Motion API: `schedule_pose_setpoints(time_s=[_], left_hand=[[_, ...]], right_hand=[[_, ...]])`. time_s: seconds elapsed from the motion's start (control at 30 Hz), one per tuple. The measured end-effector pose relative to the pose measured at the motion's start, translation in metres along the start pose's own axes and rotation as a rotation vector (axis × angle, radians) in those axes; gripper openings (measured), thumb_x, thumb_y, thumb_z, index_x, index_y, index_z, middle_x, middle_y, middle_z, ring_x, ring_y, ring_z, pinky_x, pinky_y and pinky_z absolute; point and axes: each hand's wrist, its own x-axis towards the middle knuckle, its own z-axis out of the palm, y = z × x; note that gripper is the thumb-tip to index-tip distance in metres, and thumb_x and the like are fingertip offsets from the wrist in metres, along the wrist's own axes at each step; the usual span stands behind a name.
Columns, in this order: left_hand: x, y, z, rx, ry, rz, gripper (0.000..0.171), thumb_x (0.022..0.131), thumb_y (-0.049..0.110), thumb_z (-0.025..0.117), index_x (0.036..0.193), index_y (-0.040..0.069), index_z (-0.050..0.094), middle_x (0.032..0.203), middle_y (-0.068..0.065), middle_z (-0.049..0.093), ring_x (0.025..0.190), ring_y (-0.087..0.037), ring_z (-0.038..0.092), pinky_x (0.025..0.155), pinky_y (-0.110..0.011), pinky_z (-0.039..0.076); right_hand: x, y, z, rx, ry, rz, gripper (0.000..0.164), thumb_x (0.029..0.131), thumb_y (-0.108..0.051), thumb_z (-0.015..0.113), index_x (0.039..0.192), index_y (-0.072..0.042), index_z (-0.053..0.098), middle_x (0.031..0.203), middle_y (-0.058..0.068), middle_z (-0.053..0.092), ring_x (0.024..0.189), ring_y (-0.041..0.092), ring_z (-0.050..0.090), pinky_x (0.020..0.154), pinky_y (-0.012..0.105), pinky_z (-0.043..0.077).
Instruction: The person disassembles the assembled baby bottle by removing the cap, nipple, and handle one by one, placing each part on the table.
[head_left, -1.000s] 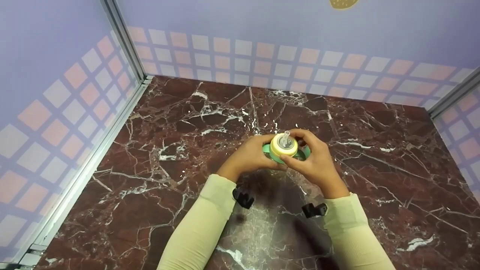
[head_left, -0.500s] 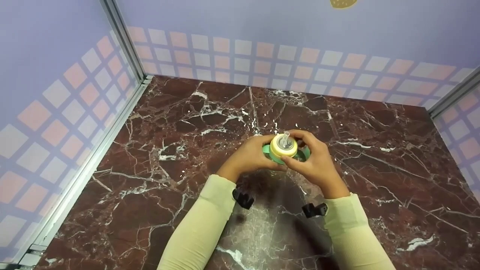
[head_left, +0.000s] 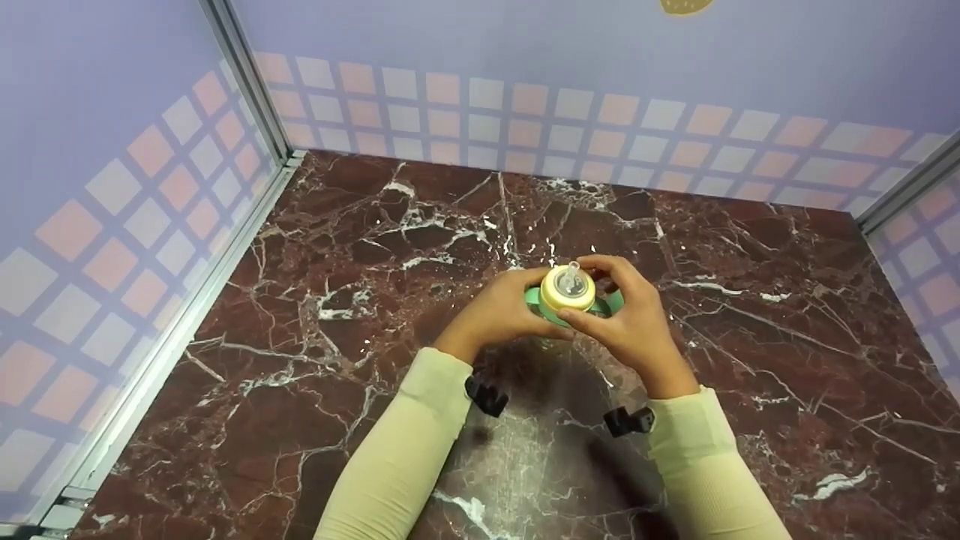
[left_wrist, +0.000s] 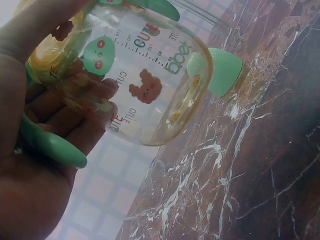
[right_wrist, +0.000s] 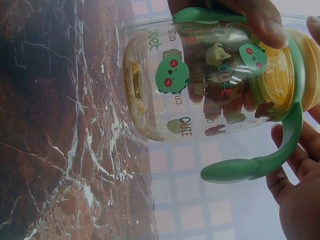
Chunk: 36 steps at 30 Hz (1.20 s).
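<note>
A clear two-handled baby bottle [left_wrist: 145,70] with printed cartoon faces is held upright between both hands, above the table. It has green handles [right_wrist: 235,170], a yellow collar [head_left: 555,296] and a clear teat [head_left: 573,274] on top. The left hand [head_left: 506,307] grips the bottle's body, its thumb on the near side and fingers behind, one handle lying by its palm. The right hand [head_left: 630,322] holds the yellow collar between thumb and fingers. The left wrist view shows a green rounded piece [left_wrist: 226,72] beyond the bottle's base; the hands and bottle hide that spot from the head view.
The table [head_left: 360,405] has a dark red marble pattern with white veins. Lilac walls [head_left: 450,45] with a pink and white check band stand at the back and both sides. Metal strips [head_left: 247,82] run along the corners. Black camera mounts [head_left: 487,396] sit at the wrists.
The right hand's fingers have shifted slightly around the yellow collar. The left hand and the bottle stay nearly in place.
</note>
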Motion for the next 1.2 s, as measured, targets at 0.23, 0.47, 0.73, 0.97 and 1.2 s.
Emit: schedule_pose_setpoints(time_s=[0.23,0.47,0.73,0.97,1.2], left_hand=[[0.0005,0.0011,0.0005,-0.009,0.006,0.01,0.069,0.064,0.037,0.09,0.126,0.025,0.062,0.113,0.01,0.067,0.098,-0.009,0.062,0.09,-0.03,0.051],[-0.0002,0.0017,0.0004,0.014,0.009,0.016,0.069,0.065,0.039,0.09,0.127,0.026,0.062,0.113,0.011,0.067,0.098,-0.008,0.062,0.091,-0.03,0.05],[-0.0009,0.0007,0.0005,-0.013,0.002,0.029,0.068,0.066,0.035,0.089,0.127,0.027,0.062,0.113,0.011,0.067,0.098,-0.009,0.062,0.091,-0.031,0.05],[-0.0004,-0.0004,0.0013,-0.022,0.003,0.036,0.067,0.066,0.033,0.09,0.127,0.026,0.062,0.112,0.011,0.067,0.097,-0.008,0.063,0.09,-0.03,0.051],[-0.0008,-0.0006,0.0012,-0.018,0.0,0.04,0.07,0.065,0.034,0.09,0.129,0.026,0.061,0.114,0.01,0.067,0.099,-0.008,0.062,0.091,-0.029,0.051]], right_hand=[[0.0,-0.0014,0.0004,-0.033,0.017,-0.003,0.06,0.066,-0.031,0.09,0.115,-0.009,0.061,0.105,0.001,0.061,0.09,0.014,0.053,0.078,0.026,0.044],[0.0,-0.0005,0.0016,-0.05,0.017,-0.011,0.059,0.065,-0.03,0.091,0.11,-0.008,0.06,0.102,0.002,0.06,0.087,0.016,0.053,0.075,0.021,0.042],[-0.0002,-0.0003,0.0016,-0.044,-0.002,-0.011,0.055,0.069,-0.029,0.089,0.112,-0.008,0.061,0.103,0.002,0.061,0.087,0.014,0.052,0.079,0.022,0.042],[-0.0002,0.0002,0.0002,-0.023,-0.011,-0.032,0.05,0.072,-0.026,0.086,0.113,-0.01,0.063,0.102,0.0,0.063,0.086,0.012,0.052,0.079,0.022,0.042],[-0.0021,0.0002,-0.0015,-0.019,-0.023,-0.039,0.051,0.072,-0.024,0.084,0.117,-0.013,0.064,0.108,-0.001,0.066,0.09,0.011,0.053,0.081,0.025,0.042]])
